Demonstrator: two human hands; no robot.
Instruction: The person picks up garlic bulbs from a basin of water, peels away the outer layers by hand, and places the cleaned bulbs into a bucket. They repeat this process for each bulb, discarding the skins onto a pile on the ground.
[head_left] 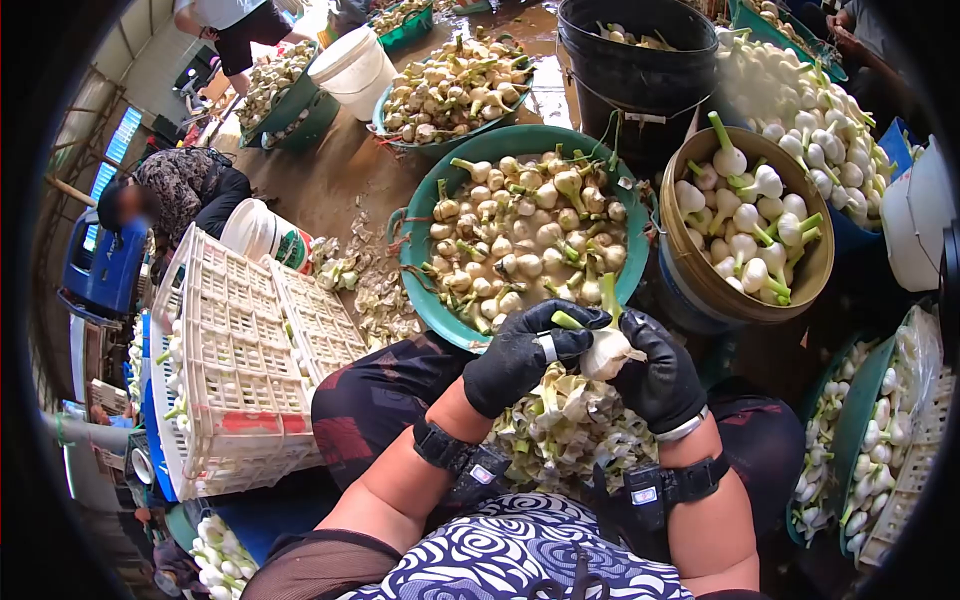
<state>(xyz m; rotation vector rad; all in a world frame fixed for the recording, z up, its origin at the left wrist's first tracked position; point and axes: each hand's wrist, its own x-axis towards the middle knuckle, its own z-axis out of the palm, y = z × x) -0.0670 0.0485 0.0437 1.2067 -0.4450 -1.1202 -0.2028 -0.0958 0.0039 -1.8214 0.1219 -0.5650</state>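
Both of my hands wear black gloves and meet over my lap. A white garlic bulb point(606, 356) with a short green stem pointing up sits between them. My left hand point(525, 352), a white band around one finger, is closed on the bulb's left side. Another cut green stem pokes out by its fingertips. From the right, my right hand point(660, 372) grips the same bulb, its thumb near the stem. Papery garlic peelings point(565, 425) are heaped in my lap below. Just beyond, a green basin point(413, 262) holds many unpeeled bulbs in cloudy water.
A tan bucket point(677, 215) of cleaned garlic stands right of the basin, with a black bucket point(590, 70) behind it. White plastic crates point(240, 370) stand at left. Cleaned bulbs point(815, 130) are piled at upper right. A person point(185, 190) bends over at far left.
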